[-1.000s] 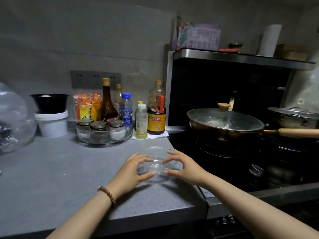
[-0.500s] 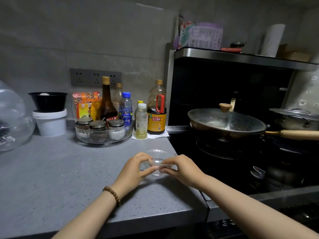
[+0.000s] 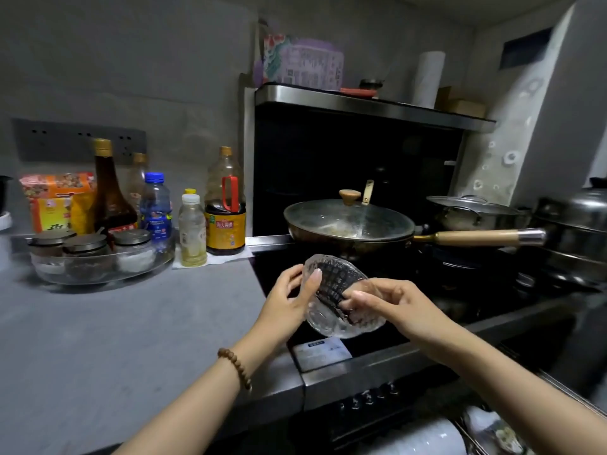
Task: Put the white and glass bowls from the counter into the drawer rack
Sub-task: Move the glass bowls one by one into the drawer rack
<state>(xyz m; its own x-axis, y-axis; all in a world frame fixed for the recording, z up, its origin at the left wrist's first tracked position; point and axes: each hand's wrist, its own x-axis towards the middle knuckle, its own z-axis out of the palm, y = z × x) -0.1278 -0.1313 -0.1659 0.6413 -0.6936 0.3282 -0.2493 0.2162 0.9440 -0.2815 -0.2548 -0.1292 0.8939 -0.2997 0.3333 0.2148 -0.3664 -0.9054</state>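
Observation:
A clear patterned glass bowl [image 3: 335, 284] is held in the air, tilted on edge, over the front of the black stove. My left hand [image 3: 289, 300] grips its left rim with the thumb on the near side. My right hand [image 3: 391, 307] grips its lower right rim, fingers curled over the edge. At the bottom right, below the stove front, white bowls [image 3: 423, 438] stand in the drawer rack [image 3: 473, 441], only partly in view. The grey counter [image 3: 115, 339] lies to the left.
A lidded wok [image 3: 348, 224] with a long wooden handle [image 3: 479, 238] sits just behind the bowl. More steel pots [image 3: 571, 231] stand at the right. Sauce bottles [image 3: 225, 205] and a glass tray of spice jars [image 3: 98, 257] line the counter's back.
Both hands have lifted the glass bowl off the counter, tipped it on edge and carried it right, over the stove front. The view has turned right and down, showing the drawer rack.

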